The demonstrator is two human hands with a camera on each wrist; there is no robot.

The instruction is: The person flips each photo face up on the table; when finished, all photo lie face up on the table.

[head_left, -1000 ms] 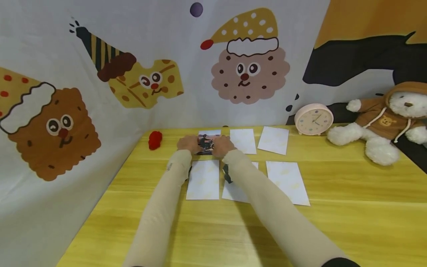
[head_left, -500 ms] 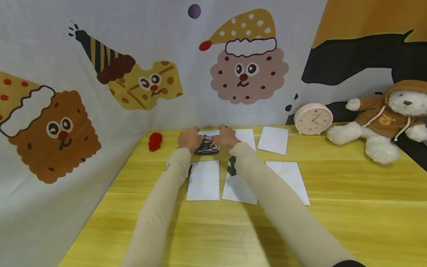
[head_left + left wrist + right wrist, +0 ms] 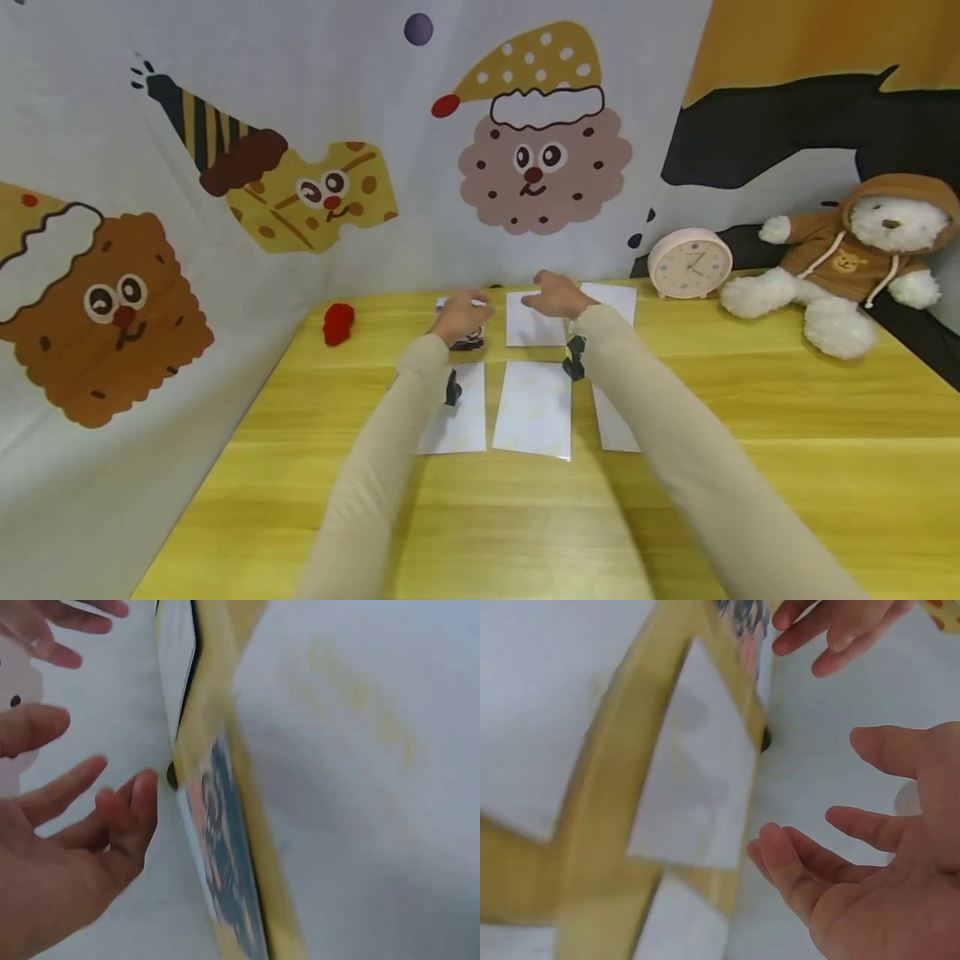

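Note:
The left hand hovers over a picture card in the back row, covering part of it. In the left wrist view the left hand holds nothing, its fingers loosely bent beside the picture card. To its right, the right hand is raised over the back-row white card. The right wrist view has the right hand with spread, relaxed fingers, apart from the white card. Part of the picture shows dark shapes on pink.
White cards form a front row on the wooden table. A red fuzzy object lies at the back left. A pink clock and a plush bear are at the back right, before a patterned cloth.
Both hands have let go of the picture card and lifted. The right hand has moved right, over the neighbouring white card; the left has shifted slightly right. The head view has turned a little.

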